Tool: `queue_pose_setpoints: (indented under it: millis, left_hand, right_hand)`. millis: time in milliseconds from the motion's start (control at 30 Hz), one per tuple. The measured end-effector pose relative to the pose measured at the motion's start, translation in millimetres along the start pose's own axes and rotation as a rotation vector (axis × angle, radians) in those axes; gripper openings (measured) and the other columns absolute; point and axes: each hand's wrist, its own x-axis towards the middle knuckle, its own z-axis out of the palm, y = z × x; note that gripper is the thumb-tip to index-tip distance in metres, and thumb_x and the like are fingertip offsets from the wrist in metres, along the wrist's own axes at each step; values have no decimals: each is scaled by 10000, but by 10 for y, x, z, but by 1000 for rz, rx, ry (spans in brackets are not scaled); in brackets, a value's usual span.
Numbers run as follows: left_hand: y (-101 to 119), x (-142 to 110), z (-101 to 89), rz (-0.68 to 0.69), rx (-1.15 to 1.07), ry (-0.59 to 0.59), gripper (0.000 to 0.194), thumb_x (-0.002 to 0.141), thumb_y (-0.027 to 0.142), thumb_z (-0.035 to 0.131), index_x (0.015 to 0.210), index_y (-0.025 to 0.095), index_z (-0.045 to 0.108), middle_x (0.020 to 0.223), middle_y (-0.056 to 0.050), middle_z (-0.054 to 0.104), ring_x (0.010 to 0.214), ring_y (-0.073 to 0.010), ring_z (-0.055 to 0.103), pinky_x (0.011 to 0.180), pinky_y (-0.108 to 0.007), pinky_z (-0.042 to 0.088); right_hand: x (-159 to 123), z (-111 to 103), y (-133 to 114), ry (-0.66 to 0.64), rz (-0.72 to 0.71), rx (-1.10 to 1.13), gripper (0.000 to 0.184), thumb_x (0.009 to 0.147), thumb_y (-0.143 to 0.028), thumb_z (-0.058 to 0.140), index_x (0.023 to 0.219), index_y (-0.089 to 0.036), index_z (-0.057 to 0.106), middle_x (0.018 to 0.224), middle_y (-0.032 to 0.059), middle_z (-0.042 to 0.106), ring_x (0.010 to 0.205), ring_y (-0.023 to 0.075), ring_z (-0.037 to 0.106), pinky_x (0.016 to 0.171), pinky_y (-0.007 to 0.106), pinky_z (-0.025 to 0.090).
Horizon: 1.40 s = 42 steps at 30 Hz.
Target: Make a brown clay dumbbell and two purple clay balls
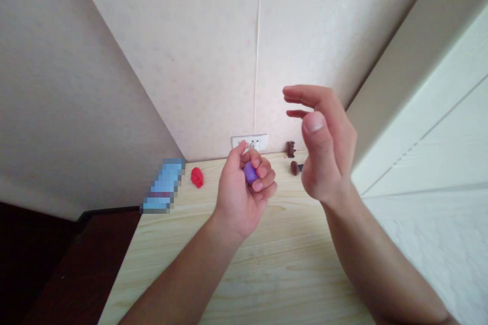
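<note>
Palm up over the wooden tabletop (282, 259), my left hand (244, 193) has its fingers curled round a small purple ball (250, 172). Part of the ball is hidden by the fingertips. Higher and to the right, my right hand (328, 142) is raised in the air with thumb and fingers apart, and nothing shows between them. Behind the right hand, a brown round-ended object (295, 168) with a dark part lies on the table, partly covered by that hand. A crumpled-looking red lump (197, 177) rests to the left of my left hand.
A small dark brown figurine (291, 149) stands by the wall. A white wall socket (263, 141) with a plug and cord is just above the table's back edge. At the back left lies a blurred blue packet (163, 185). A white padded surface (434, 238) borders the right side.
</note>
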Motion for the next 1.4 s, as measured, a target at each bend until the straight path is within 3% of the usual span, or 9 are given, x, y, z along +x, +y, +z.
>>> queue_pose_setpoints:
  millis: [100,167,367,600,767,867,1033,1167,1400]
  left_hand:
    - [46,-8,8,47,-17,7,386,971,405,406,731,150,568,695,-44,551,549,-109,499,510,-221,405]
    - [68,-10,9,69,-12,14,354,947,419,431,797,140,590,786,-78,584,653,-147,553,625,-270,477]
    - [71,-15,2,74,38,-21,334,904,387,452,916,104,630,892,-112,605,761,-184,577,742,-315,488]
    - [-9,-26,-12,262,301,-113,325,815,84,517,1121,111,622,1073,-117,665,893,-174,602,779,-292,470]
    - [-80,-4,-56,441,618,-164,293,919,199,644,1210,182,614,1193,-101,694,938,-172,641,822,-303,499]
    - [-82,-6,-48,472,730,-168,248,911,242,682,1146,165,685,1140,-105,727,858,-162,661,786,-285,510]
    - [-64,-4,-30,447,718,-179,208,910,277,691,1078,164,734,1038,-94,755,745,-142,652,726,-274,506]
    - [-45,20,-52,328,577,-220,294,951,392,618,1010,127,733,914,-116,758,683,-147,641,642,-264,496]
    - [-24,44,-38,166,425,-163,402,909,494,651,892,99,719,732,-85,720,577,-116,601,528,-213,450]
  right_hand:
    - [15,52,7,59,20,58,317,1024,-451,447,1184,-265,647,1208,70,666,1148,267,631,942,455,563]
    - [20,80,34,59,50,69,312,1029,-447,444,1163,-271,664,1181,63,684,1125,256,642,930,449,563]
    - [17,102,88,70,82,98,303,1025,-416,458,1157,-261,682,1167,69,700,1123,256,653,912,435,560]
    - [35,60,128,42,119,136,240,980,-356,544,1138,-256,694,1161,53,723,1087,233,666,923,421,577]
    - [44,38,150,79,136,161,252,999,-402,517,1127,-273,691,1151,49,724,1093,229,671,905,409,591]
    - [41,27,151,96,129,143,285,1016,-438,480,1128,-277,686,1146,52,724,1095,234,671,895,410,592]
    - [35,15,150,104,141,138,318,1027,-461,451,1121,-277,692,1116,51,723,1082,235,673,888,405,591]
    - [34,16,166,106,158,134,350,1039,-482,405,1127,-294,686,1129,46,716,1098,235,669,906,418,588]
    - [37,43,159,114,186,227,317,1020,-453,466,1091,-255,703,1096,50,722,1082,236,667,900,414,583]
